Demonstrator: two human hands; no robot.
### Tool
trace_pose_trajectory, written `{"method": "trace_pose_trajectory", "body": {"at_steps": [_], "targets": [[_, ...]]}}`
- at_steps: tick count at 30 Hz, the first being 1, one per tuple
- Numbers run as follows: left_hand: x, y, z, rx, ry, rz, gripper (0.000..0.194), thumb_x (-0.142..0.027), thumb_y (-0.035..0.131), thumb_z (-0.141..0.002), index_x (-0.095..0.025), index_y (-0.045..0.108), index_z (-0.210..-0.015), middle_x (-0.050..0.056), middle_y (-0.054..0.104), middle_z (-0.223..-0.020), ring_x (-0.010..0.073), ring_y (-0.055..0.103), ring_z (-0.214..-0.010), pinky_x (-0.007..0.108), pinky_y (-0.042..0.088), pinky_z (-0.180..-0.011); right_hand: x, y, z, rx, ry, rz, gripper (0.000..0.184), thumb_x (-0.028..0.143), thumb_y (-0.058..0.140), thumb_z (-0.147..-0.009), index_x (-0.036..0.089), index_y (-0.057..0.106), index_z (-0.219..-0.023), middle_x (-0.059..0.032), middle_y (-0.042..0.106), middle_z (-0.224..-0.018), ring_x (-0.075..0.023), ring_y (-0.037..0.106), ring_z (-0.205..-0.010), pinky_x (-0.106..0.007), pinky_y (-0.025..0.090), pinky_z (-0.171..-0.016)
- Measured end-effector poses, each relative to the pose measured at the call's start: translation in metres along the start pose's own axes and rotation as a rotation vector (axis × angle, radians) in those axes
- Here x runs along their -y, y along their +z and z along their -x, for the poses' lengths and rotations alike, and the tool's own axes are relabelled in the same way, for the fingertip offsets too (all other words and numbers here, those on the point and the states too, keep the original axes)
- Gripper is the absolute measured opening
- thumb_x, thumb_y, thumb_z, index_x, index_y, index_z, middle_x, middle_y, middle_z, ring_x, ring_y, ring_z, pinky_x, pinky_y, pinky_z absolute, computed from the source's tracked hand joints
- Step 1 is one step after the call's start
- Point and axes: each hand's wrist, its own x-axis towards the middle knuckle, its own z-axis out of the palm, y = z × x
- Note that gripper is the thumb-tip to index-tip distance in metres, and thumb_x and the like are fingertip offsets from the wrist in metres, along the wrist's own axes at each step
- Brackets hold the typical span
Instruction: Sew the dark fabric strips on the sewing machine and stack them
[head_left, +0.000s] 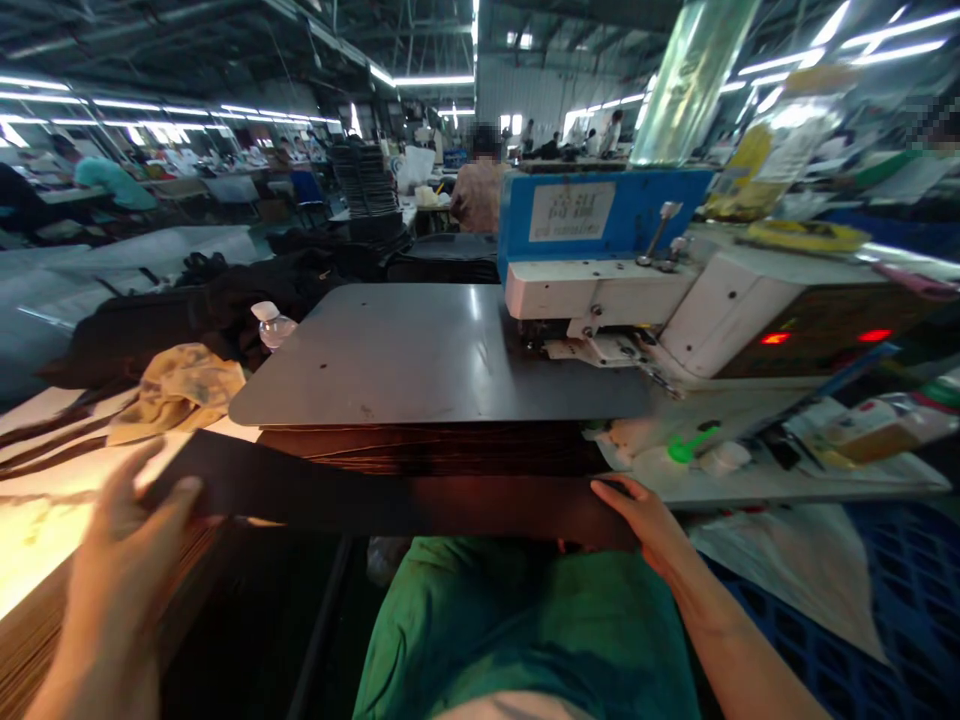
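Note:
A long dark strip of flat material (pixel 420 505) stretches between my two hands, just in front of the metal work plate and above my lap. My left hand (pixel 139 530) grips its left end, thumb on top. At the other end, my right hand (pixel 637 515) pinches the strip's upper edge with the fingers. Behind the strip, a stack of dark brown sheets (pixel 450 447) lies under the grey metal plate (pixel 397 350). A sewing-type machine with a white head (pixel 600 300) and blue casing (pixel 645 210) stands over the plate's right side, apart from both hands.
A crumpled yellowish cloth (pixel 184 385) and a small clear bottle (pixel 274 325) are left of the plate. To the right sit a green plastic piece (pixel 691 443), a control box with red digits (pixel 825 330) and a blue crate (pixel 915 580). Several people work farther back.

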Motion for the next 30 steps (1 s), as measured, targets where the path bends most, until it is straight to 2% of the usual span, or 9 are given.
{"method": "trace_pose_trajectory", "body": {"at_steps": [1, 3, 5, 9, 12, 14, 16, 23, 30], "targets": [[-0.001, 0.008, 0.004, 0.011, -0.077, 0.078, 0.034, -0.030, 0.034, -0.089, -0.045, 0.049, -0.115, -0.012, 0.062, -0.094, 0.0097, 0.056, -0.062, 0.026, 0.051, -0.053, 0.005, 0.005, 0.003, -0.002, 0.001, -0.038, 0.039, 0.046, 0.066, -0.063, 0.019, 0.057, -0.089, -0.0010, 0.065, -0.071, -0.0190, 0.062, -0.061, -0.030, 0.049, -0.054], [-0.016, 0.031, 0.013, 0.132, -0.252, 0.294, 0.033, -0.031, 0.042, -0.083, -0.044, 0.054, -0.111, -0.010, 0.062, -0.082, 0.0114, 0.058, -0.061, 0.027, 0.053, -0.053, 0.017, 0.017, 0.014, 0.032, -0.062, -0.041, 0.039, 0.046, 0.066, -0.064, 0.018, 0.058, -0.089, -0.0022, 0.066, -0.073, -0.0194, 0.063, -0.063, -0.029, 0.050, -0.055], [-0.047, 0.056, 0.018, 0.324, -0.307, 0.414, 0.030, -0.033, 0.046, -0.080, -0.025, 0.064, -0.102, 0.001, 0.060, -0.086, 0.0161, 0.060, -0.072, 0.028, 0.055, -0.060, 0.030, 0.033, 0.027, 0.075, -0.180, -0.001, 0.035, 0.046, 0.064, -0.067, 0.018, 0.060, -0.088, -0.0038, 0.068, -0.077, -0.0205, 0.063, -0.070, -0.030, 0.051, -0.059], [-0.117, 0.095, 0.019, 0.492, -0.137, 0.518, 0.032, -0.032, 0.043, -0.085, -0.020, 0.060, -0.109, 0.007, 0.058, -0.103, 0.0199, 0.055, -0.098, 0.033, 0.047, -0.087, 0.050, 0.062, 0.052, 0.156, -0.410, 0.107, 0.027, 0.041, 0.057, -0.077, 0.020, 0.064, -0.092, -0.0060, 0.068, -0.089, -0.0218, 0.062, -0.085, -0.034, 0.051, -0.074], [-0.144, 0.109, 0.015, 0.525, -0.068, 0.614, 0.045, -0.038, 0.050, -0.083, -0.019, 0.048, -0.124, 0.009, 0.051, -0.117, 0.0217, 0.049, -0.109, 0.033, 0.040, -0.095, 0.054, 0.074, 0.062, 0.230, -0.548, 0.172, 0.028, 0.037, 0.048, -0.084, 0.021, 0.062, -0.103, -0.0065, 0.064, -0.103, -0.0197, 0.060, -0.093, -0.032, 0.050, -0.080], [-0.149, 0.115, 0.014, 0.512, -0.072, 0.676, 0.049, -0.039, 0.053, -0.081, -0.018, 0.047, -0.125, 0.010, 0.050, -0.117, 0.0220, 0.048, -0.109, 0.032, 0.040, -0.094, 0.052, 0.077, 0.063, 0.259, -0.627, 0.208, 0.031, 0.035, 0.041, -0.089, 0.022, 0.059, -0.110, -0.0068, 0.060, -0.110, -0.0181, 0.058, -0.096, -0.030, 0.050, -0.079], [-0.147, 0.120, 0.014, 0.509, -0.103, 0.741, 0.039, -0.035, 0.050, -0.083, -0.017, 0.053, -0.117, 0.008, 0.055, -0.109, 0.0207, 0.051, -0.102, 0.031, 0.040, -0.091, 0.050, 0.078, 0.061, 0.253, -0.704, 0.260, 0.031, 0.031, 0.037, -0.091, 0.022, 0.057, -0.113, -0.0070, 0.059, -0.109, -0.0172, 0.057, -0.097, -0.030, 0.049, -0.080], [-0.135, 0.123, 0.012, 0.622, -0.435, 0.998, 0.027, -0.025, 0.045, -0.083, -0.015, 0.058, -0.104, 0.002, 0.061, -0.089, 0.0170, 0.054, -0.086, 0.027, 0.042, -0.078, 0.054, 0.084, 0.056, 0.144, -0.964, 0.537, 0.020, 0.020, 0.046, -0.087, 0.020, 0.059, -0.103, -0.0057, 0.058, -0.092, -0.0168, 0.056, -0.087, -0.031, 0.047, -0.076], [-0.136, 0.122, 0.011, 0.594, -0.268, 0.830, 0.015, -0.024, 0.043, -0.084, -0.015, 0.055, -0.086, 0.000, 0.056, -0.081, 0.0142, 0.051, -0.079, 0.024, 0.040, -0.073, 0.064, 0.090, 0.058, 0.058, -1.138, 0.800, 0.018, 0.019, 0.048, -0.087, 0.015, 0.059, -0.100, -0.0082, 0.060, -0.089, -0.0186, 0.056, -0.084, -0.032, 0.048, -0.076]]}}
